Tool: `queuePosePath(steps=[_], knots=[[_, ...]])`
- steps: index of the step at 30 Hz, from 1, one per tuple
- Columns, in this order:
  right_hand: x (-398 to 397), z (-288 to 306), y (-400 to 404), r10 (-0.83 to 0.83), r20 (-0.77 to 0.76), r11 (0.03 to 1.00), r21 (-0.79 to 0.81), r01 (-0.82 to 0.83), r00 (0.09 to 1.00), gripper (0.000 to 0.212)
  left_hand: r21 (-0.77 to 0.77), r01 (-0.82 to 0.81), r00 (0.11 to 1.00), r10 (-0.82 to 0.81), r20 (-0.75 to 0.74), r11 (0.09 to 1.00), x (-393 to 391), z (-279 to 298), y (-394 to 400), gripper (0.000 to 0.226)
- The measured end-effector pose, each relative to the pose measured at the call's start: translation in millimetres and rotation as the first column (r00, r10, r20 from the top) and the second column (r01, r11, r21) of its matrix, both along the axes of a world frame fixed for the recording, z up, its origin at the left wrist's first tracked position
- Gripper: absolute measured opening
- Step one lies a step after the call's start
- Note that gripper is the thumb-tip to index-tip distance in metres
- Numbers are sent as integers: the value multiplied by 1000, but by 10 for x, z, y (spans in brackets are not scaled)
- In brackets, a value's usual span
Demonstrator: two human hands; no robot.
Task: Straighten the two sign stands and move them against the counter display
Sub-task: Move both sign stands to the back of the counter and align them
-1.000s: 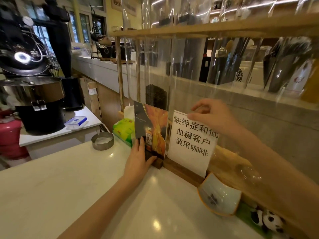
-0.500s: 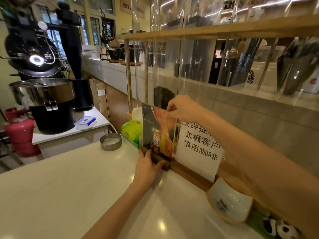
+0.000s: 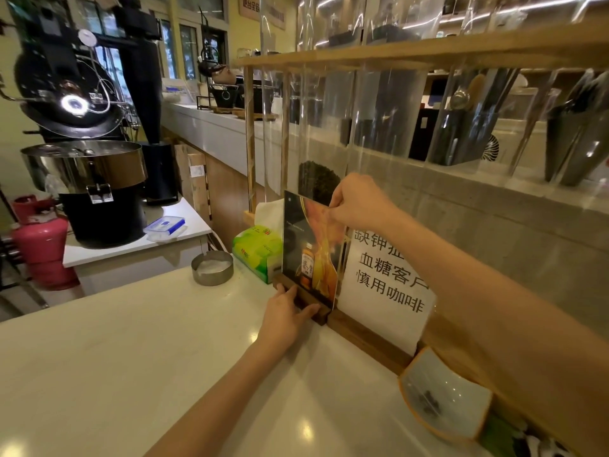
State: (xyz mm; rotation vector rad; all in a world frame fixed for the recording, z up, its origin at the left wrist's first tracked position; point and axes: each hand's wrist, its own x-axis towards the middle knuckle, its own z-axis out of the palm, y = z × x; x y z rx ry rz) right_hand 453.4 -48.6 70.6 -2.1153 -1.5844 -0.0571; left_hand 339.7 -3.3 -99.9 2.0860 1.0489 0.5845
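Two sign stands sit side by side on the white counter [image 3: 131,357], against the wooden display rack [image 3: 412,54]. The left one is a dark poster stand [image 3: 303,255] showing a bottle, on a dark wood base. My left hand [image 3: 285,316] presses on that base from the front. My right hand [image 3: 357,202] pinches the poster's top right corner. The right one is a white paper sign [image 3: 385,285] with black characters, upright in a longer wood base [image 3: 365,338]. My right forearm crosses in front of its upper part.
A green tissue pack [image 3: 255,250] lies left of the poster stand, with a round metal tin [image 3: 212,267] beside it. A white and orange dish [image 3: 445,402] leans at the right. A coffee roaster [image 3: 82,153] and a red gas cylinder [image 3: 41,242] stand at the left.
My right hand has left the white paper sign's top and moved left onto the poster stand's top corner. My left hand has stayed at the poster stand's base.
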Motion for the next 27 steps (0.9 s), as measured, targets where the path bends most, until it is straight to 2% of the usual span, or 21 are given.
queuePosePath(steps=[11,20,27], knots=[[61,-11,73,-76,-5,997,0,76,997,14,16,30,997,-29,-66,999,90,80,-24,52],[66,31,-5,-95,-46,995,18,96,994,25,47,63,996,-60,-61,997,137,91,-12,53],[125,2,32,-95,-23,995,29,96,995,19,55,88,991,-82,-103,995,165,84,48,57]])
